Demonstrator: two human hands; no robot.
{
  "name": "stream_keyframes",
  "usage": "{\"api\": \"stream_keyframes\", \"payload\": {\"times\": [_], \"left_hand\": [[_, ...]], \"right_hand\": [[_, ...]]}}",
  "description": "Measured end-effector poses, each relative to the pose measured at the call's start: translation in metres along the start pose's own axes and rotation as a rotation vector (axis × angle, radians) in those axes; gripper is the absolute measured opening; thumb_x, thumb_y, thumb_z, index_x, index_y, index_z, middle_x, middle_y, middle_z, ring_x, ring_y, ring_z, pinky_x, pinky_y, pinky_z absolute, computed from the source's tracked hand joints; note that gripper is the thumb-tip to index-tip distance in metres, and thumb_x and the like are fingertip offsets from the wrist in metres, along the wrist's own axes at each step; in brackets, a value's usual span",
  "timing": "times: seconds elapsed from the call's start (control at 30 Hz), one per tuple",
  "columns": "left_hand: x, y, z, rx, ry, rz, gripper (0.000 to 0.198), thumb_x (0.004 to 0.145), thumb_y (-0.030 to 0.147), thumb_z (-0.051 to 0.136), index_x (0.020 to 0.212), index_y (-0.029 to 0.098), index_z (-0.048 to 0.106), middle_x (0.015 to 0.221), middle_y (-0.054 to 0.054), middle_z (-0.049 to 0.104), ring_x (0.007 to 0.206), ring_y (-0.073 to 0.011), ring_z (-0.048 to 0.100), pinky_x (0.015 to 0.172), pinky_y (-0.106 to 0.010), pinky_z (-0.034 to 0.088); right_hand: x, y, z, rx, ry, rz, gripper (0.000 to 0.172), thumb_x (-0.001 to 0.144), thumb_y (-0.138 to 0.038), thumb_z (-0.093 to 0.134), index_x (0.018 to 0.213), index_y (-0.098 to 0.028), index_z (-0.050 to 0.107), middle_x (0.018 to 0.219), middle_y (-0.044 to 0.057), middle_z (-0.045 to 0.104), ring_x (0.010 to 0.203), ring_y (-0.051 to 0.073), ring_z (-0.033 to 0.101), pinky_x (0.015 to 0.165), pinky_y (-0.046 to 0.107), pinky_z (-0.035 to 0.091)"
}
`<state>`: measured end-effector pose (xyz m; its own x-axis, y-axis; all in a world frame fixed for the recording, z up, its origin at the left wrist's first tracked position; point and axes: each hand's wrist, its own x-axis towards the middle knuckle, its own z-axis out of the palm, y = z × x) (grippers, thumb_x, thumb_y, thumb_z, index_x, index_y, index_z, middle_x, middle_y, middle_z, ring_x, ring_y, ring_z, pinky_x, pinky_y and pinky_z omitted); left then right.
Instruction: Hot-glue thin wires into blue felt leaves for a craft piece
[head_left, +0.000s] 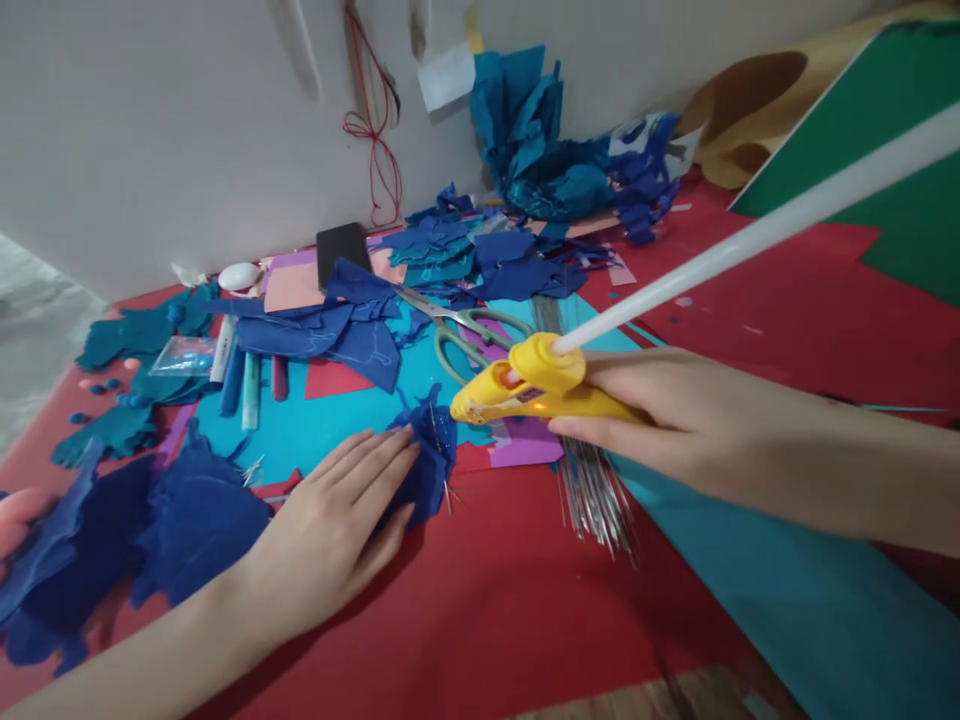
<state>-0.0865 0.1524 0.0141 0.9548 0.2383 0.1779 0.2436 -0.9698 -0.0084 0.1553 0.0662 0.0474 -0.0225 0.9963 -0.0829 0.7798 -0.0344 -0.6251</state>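
My right hand (660, 400) is wrapped round a yellow hot glue gun (517, 390), its nozzle pointing left. A long white glue stick (750, 245) juts from its back toward the upper right. Just left of the nozzle lies a dark blue fabric piece (431, 480) with thin wires on it and poking out below. My left hand (341, 510) lies flat over this piece, fingers stretched out, hiding part of it. Behind the glue gun rest green-handled scissors (442, 320). A bundle of thin metal wires (600, 500) sits under my right hand.
Blue cut-out pieces (199, 510) spread at left, near several markers (250, 390). Heaped blue and teal fabric (525, 160) lines the wall. A black phone-like slab (343, 255) lies behind the scissors. A green board (862, 140) leans at the right. Red sheeting (465, 610) covers the table.
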Motion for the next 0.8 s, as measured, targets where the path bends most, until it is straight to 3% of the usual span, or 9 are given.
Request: {"api": "stream_keyframes", "payload": {"times": [0.07,0.17,0.3,0.47,0.67,0.8], "left_hand": [[0.002,0.003,0.001,-0.013,-0.052,-0.018,0.041,0.086,0.025,0.035,0.123,0.009,0.037,0.126,-0.015,0.046,0.117,-0.0232,0.042,0.096,-0.040,0.040],[0.004,0.008,0.003,-0.024,-0.111,-0.043,0.052,0.087,0.035,0.031,0.131,0.007,0.024,0.132,-0.018,0.035,0.123,-0.0236,0.031,0.098,-0.042,0.036],[0.004,0.012,0.006,0.022,-0.137,-0.018,0.063,0.086,0.046,0.028,0.130,0.001,0.022,0.133,-0.022,0.030,0.126,-0.0255,0.023,0.098,-0.044,0.034],[0.005,0.014,0.006,0.072,-0.160,-0.002,0.071,0.083,0.054,0.027,0.126,-0.003,0.029,0.133,-0.023,0.028,0.126,-0.0269,0.023,0.098,-0.044,0.033],[0.008,0.014,0.004,0.049,-0.227,-0.009,0.074,0.083,0.057,0.025,0.129,-0.001,0.026,0.136,-0.018,0.024,0.127,-0.0257,0.022,0.100,-0.045,0.029],[0.008,0.013,0.006,0.020,-0.238,-0.007,0.072,0.083,0.055,0.025,0.132,0.002,0.020,0.139,-0.015,0.020,0.129,-0.0227,0.017,0.104,-0.044,0.021]], "right_hand": [[0.000,-0.002,0.001,-0.024,0.021,-0.045,0.032,0.084,-0.041,0.036,0.105,-0.028,0.056,0.104,0.000,0.060,0.096,0.020,0.053,0.081,0.029,0.041],[0.001,-0.004,0.004,-0.048,0.051,-0.086,0.032,0.085,-0.041,0.036,0.106,-0.027,0.056,0.104,0.003,0.060,0.094,0.021,0.054,0.079,0.029,0.042],[0.001,-0.003,0.003,-0.080,0.065,-0.088,0.031,0.084,-0.042,0.038,0.106,-0.030,0.056,0.105,0.001,0.059,0.097,0.021,0.053,0.076,0.030,0.042],[-0.003,-0.004,-0.007,-0.041,0.019,0.060,0.035,0.077,-0.052,0.041,0.088,-0.026,0.062,0.073,0.001,0.062,0.062,0.018,0.055,0.054,0.029,0.041],[0.001,-0.004,-0.019,0.118,0.215,0.095,0.030,0.067,-0.050,0.050,0.071,-0.021,0.056,0.053,-0.001,0.048,0.047,0.012,0.043,0.042,0.023,0.034],[0.004,-0.005,-0.024,0.116,0.266,0.084,0.039,0.065,-0.055,0.051,0.051,-0.020,0.041,0.041,-0.004,0.036,0.034,0.006,0.028,0.031,0.020,0.023]]}}
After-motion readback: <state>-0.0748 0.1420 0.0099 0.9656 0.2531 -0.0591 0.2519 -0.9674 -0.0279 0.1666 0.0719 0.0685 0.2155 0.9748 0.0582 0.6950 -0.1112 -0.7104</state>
